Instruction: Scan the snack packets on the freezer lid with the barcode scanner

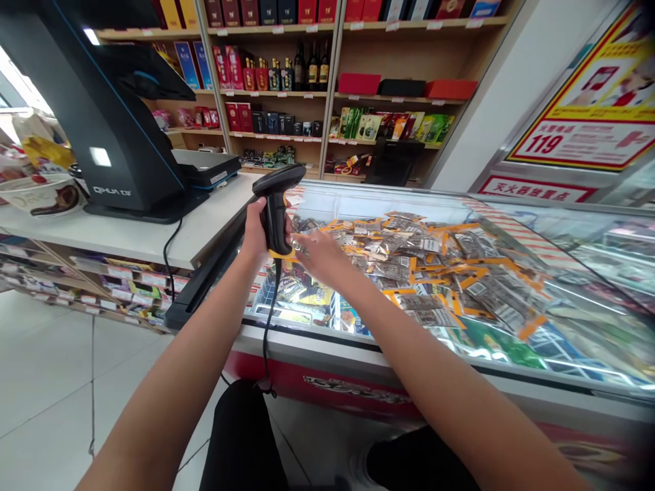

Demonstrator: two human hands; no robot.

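Observation:
My left hand (256, 228) is wrapped around the handle of a black barcode scanner (277, 221) with yellow edging. The scanner's head points up and to the right, and its black cord (271, 307) hangs down over the freezer's front edge. Close beside the handle's lower end is my right hand (322, 256), its fingers loosely stretched toward the scanner and partly bent. I cannot tell whether they touch it. Beneath and to the right, many flat clear packets (409, 245) with orange edges lie heaped on the glass top of a chest freezer (358, 344).
A black checkout terminal (127, 136) stands on the white counter (153, 242) at left, near a white bowl (44, 194). Shelves (276, 102) of bottles and boxes line the back wall. At right hangs a fire notice (588, 102). Goods fill shelves under the counter.

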